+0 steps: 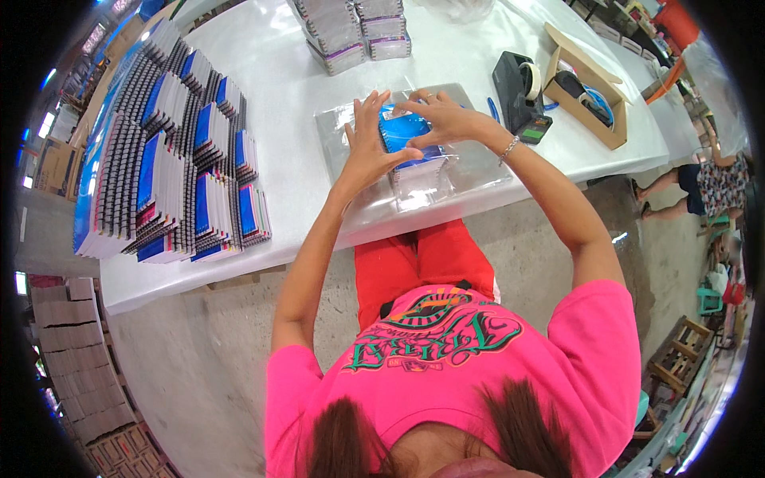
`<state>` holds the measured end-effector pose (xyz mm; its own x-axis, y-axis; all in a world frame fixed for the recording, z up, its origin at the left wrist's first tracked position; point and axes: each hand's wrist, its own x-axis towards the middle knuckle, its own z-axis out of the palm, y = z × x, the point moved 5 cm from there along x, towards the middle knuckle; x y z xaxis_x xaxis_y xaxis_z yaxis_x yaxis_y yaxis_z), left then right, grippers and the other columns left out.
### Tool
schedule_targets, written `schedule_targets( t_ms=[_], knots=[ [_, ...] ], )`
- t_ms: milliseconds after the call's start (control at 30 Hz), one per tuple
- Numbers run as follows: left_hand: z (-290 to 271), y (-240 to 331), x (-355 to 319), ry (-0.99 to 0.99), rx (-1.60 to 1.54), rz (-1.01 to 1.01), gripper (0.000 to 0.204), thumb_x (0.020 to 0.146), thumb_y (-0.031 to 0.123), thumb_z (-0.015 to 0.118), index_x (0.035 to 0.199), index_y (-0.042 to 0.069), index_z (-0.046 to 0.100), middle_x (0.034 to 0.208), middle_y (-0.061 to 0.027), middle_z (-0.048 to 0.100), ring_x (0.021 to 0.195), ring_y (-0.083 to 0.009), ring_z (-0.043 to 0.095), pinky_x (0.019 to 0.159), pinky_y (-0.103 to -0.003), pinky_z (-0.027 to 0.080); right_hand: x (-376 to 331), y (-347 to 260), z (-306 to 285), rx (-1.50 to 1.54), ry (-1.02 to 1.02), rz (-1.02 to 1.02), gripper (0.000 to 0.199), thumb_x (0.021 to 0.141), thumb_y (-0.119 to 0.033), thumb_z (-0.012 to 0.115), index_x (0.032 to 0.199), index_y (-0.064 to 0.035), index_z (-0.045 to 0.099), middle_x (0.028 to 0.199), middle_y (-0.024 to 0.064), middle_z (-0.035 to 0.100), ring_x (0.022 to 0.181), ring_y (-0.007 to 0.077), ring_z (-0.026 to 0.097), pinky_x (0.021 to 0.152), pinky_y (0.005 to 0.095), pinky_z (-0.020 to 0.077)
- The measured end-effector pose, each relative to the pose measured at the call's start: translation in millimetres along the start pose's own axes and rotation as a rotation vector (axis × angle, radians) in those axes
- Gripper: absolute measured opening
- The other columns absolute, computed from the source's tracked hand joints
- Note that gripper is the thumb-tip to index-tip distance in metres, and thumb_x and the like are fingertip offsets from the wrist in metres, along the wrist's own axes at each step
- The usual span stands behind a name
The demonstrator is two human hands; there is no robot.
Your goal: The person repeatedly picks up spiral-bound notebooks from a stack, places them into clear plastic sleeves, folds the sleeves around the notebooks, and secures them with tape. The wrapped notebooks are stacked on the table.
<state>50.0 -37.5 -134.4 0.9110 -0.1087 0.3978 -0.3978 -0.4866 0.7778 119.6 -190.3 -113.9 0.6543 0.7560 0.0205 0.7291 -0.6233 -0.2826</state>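
Note:
A small stack of spiral notebooks point(404, 129) with a blue cover lies near the table's front edge, on clear plastic film point(484, 170). My left hand point(369, 145) rests along the stack's left side, fingers stretched and spread, its thumb reaching over the near edge. From the right, my right hand point(452, 122) arches over the cover with its fingers apart. Both hands touch the stack or the film around it; which of the two is hard to tell. Parts of the cover are hidden under the fingers.
Tall rows of spiral notebooks point(171, 159) fill the table's left side. Plastic-wrapped notebook stacks point(355, 36) stand at the back. On the right are a black tape dispenser point(519, 95) and an open cardboard box point(588, 99) with a blue cord. A person point(705, 187) is at far right.

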Motion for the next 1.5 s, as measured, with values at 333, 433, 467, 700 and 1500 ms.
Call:
schedule_targets(
  t_ms=[333, 433, 467, 700, 1500],
  knots=[
    [-14.8, -14.6, 0.9, -0.056, 0.346, -0.265, 0.050, 0.069, 0.055, 0.078, 0.114, 0.036, 0.070, 0.155, -0.0178, 0.021, 0.146, -0.0429, 0.000, 0.107, -0.073, 0.003, 4.5, -12.6, -2.2, -0.019, -0.090, 0.090, 0.074, 0.074, -0.053, 0.072, 0.138, -0.0277, 0.046, 0.139, 0.0231, 0.043, 0.128, 0.0479, 0.038, 0.104, 0.0551, 0.0352],
    [-13.5, -7.9, 2.4, -0.070, 0.335, -0.279, 0.052, 0.067, 0.055, 0.079, 0.115, 0.036, 0.070, 0.155, -0.0181, 0.022, 0.146, -0.0423, 0.001, 0.108, -0.072, 0.003, -16.1, 12.2, -10.8, 0.058, 0.295, 0.061, 0.060, 0.078, -0.045, 0.072, 0.132, -0.0265, 0.052, 0.133, 0.0189, 0.050, 0.127, 0.0405, 0.043, 0.103, 0.0521, 0.0362],
    [-13.3, -8.5, 2.9, -0.072, 0.328, -0.280, 0.053, 0.067, 0.056, 0.079, 0.115, 0.036, 0.070, 0.155, -0.0181, 0.022, 0.146, -0.0421, 0.001, 0.108, -0.072, 0.003, -29.4, 27.1, -16.1, 0.071, 0.480, 0.031, 0.055, 0.080, -0.042, 0.072, 0.129, -0.0264, 0.055, 0.131, 0.0167, 0.053, 0.125, 0.0382, 0.046, 0.102, 0.0515, 0.0381],
    [-13.0, -10.3, 0.5, -0.077, 0.289, -0.301, 0.052, 0.067, 0.056, 0.079, 0.114, 0.036, 0.070, 0.155, -0.0187, 0.023, 0.147, -0.0409, 0.002, 0.109, -0.070, 0.001, -189.8, 183.0, -54.1, 0.181, 0.743, 0.969, 0.050, 0.086, -0.055, 0.062, 0.100, -0.0078, 0.071, 0.093, 0.0140, 0.064, 0.084, 0.0259, 0.058, 0.075, 0.0383, 0.0479],
    [-12.6, -14.3, -4.2, -0.060, 0.295, -0.303, 0.051, 0.069, 0.058, 0.076, 0.116, 0.037, 0.069, 0.154, -0.0196, 0.025, 0.146, -0.0413, 0.007, 0.109, -0.071, 0.005, -199.8, 132.9, -17.1, 1.421, 1.169, 0.646, 0.020, 0.093, -0.023, 0.065, 0.097, -0.0056, 0.057, 0.093, 0.0069, 0.061, 0.090, 0.0183, 0.063, 0.081, 0.0341, 0.0586]
  ],
)
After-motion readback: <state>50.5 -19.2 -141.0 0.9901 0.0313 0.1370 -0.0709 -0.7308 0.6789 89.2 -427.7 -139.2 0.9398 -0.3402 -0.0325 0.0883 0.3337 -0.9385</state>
